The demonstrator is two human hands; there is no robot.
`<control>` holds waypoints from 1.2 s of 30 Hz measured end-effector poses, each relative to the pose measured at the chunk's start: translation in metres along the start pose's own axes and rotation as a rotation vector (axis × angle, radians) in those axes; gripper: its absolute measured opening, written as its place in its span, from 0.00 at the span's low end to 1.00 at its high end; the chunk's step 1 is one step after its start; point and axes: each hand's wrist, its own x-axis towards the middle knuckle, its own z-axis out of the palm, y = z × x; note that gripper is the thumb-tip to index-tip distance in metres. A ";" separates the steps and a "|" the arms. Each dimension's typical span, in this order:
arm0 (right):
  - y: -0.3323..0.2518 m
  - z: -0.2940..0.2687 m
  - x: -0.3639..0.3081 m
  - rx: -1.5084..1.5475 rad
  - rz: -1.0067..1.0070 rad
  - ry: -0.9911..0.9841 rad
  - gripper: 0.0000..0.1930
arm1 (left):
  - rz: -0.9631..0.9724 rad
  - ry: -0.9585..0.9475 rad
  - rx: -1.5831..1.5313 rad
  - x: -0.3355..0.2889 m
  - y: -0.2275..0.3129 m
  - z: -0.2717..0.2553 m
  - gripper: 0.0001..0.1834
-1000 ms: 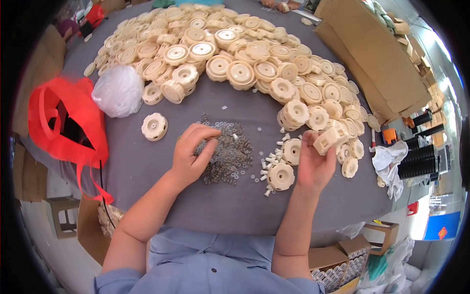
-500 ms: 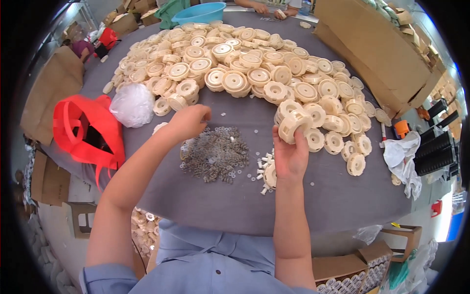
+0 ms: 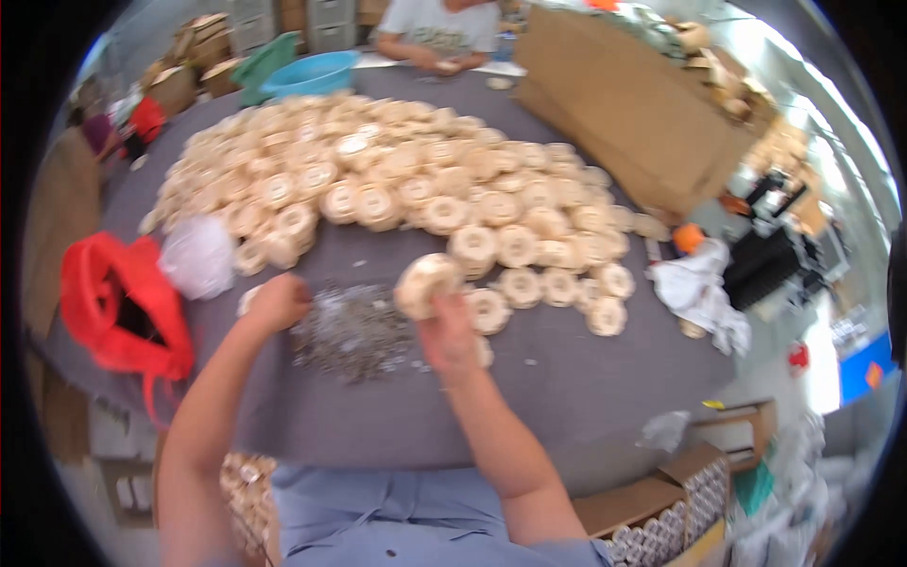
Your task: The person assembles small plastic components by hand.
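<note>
My right hand (image 3: 448, 333) grips a round cream plastic wheel-like part (image 3: 427, 285), held up above the table. Beside it, to the left, lies a grey pile of small springs and washers (image 3: 351, 335). At that pile's upper left edge is my left hand (image 3: 282, 304), its fingers curled together. Blur hides whatever may be between them. A large heap of cream round parts (image 3: 378, 156) arches across the table beyond both hands. The right hand and forearm mostly cover the small white pieces near it.
A red bag (image 3: 123, 312) and a clear plastic bag (image 3: 196, 257) lie left. Behind the heap stand a blue basin (image 3: 310, 74) and a person (image 3: 439, 38) with their hands at the table. A large cardboard box (image 3: 633, 113) and a white cloth (image 3: 701, 288) are right.
The whole view has shifted, so the table's contents sit further left and lower. My right hand has carried the wheel-like part left, nearer the spring pile. The left hand stays beside the pile.
</note>
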 end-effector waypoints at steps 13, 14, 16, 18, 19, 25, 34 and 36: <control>0.006 -0.004 -0.001 -0.303 0.046 -0.079 0.15 | 0.217 0.343 -0.996 -0.044 0.056 0.039 0.03; 0.006 -0.003 -0.001 -0.406 0.064 -0.109 0.15 | 0.226 0.369 -1.164 -0.045 0.065 0.039 0.03; 0.009 0.002 -0.006 -0.563 0.087 -0.111 0.14 | 0.238 0.366 -1.247 -0.046 0.065 0.038 0.04; 0.015 0.003 -0.011 -0.722 0.113 -0.286 0.14 | 0.253 0.210 -1.309 -0.046 0.054 0.045 0.06; 0.018 0.005 -0.013 -0.769 0.136 -0.290 0.15 | 0.225 0.164 -1.340 -0.051 0.051 0.045 0.05; 0.007 0.015 -0.020 -1.153 -0.165 -0.426 0.15 | 0.275 0.014 -1.501 -0.051 0.047 0.036 0.06; 0.006 0.032 -0.017 -1.320 -0.393 -0.702 0.16 | 0.161 -0.132 -1.570 -0.057 0.047 0.030 0.06; 0.004 0.032 -0.019 -1.386 -0.433 -0.697 0.17 | 0.125 -0.166 -1.532 -0.056 0.046 0.027 0.06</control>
